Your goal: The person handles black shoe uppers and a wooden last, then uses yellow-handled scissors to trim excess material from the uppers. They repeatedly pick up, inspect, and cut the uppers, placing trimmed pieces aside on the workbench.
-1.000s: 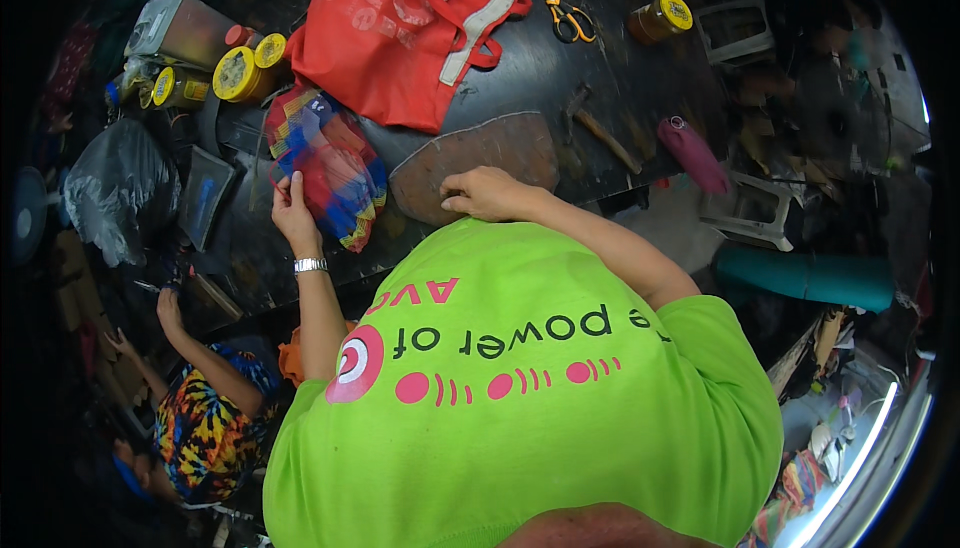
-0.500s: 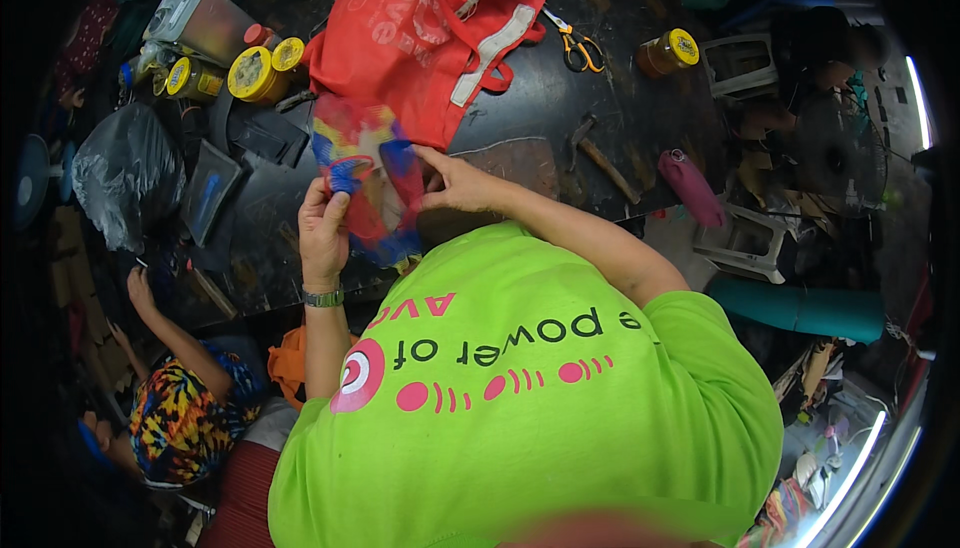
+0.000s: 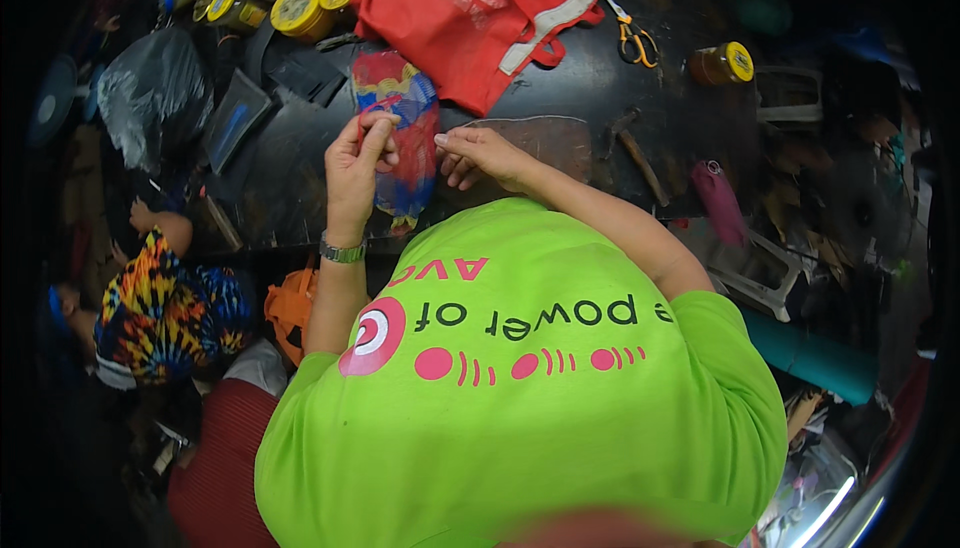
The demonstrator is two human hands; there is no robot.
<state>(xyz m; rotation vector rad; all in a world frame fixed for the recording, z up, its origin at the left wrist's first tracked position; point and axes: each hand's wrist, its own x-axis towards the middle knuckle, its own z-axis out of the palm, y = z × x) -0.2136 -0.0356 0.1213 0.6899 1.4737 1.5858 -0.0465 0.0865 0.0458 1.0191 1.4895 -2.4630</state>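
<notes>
A see-through mesh piece in red, blue and yellow (image 3: 408, 170), like a net bag, lies on the dark table in front of me. My left hand (image 3: 358, 156) is closed at its left side, thumb and fingers pinching a thin red strip (image 3: 380, 105) at the upper part of the mesh. Just right of the mesh is my right hand (image 3: 482, 156), its fingers partly bent and apart, with nothing visible in them. Whether its fingertips touch the mesh edge I cannot tell. Beyond the mesh spreads a red cloth bag (image 3: 450, 18) with a pale strip.
Orange-handled scissors (image 3: 632, 36), a yellow-lidded jar (image 3: 722, 64) and a hammer (image 3: 640, 160) lie to the right, near a maroon pouch (image 3: 718, 200). More jars (image 3: 300, 10) and a grey plastic bag (image 3: 155, 98) are at left. Another person (image 3: 165, 298) sits at lower left.
The mesh piece, held up between both hands before, has come down flat on the table. My right hand has let go of it and moved right. The whole view has shifted.
</notes>
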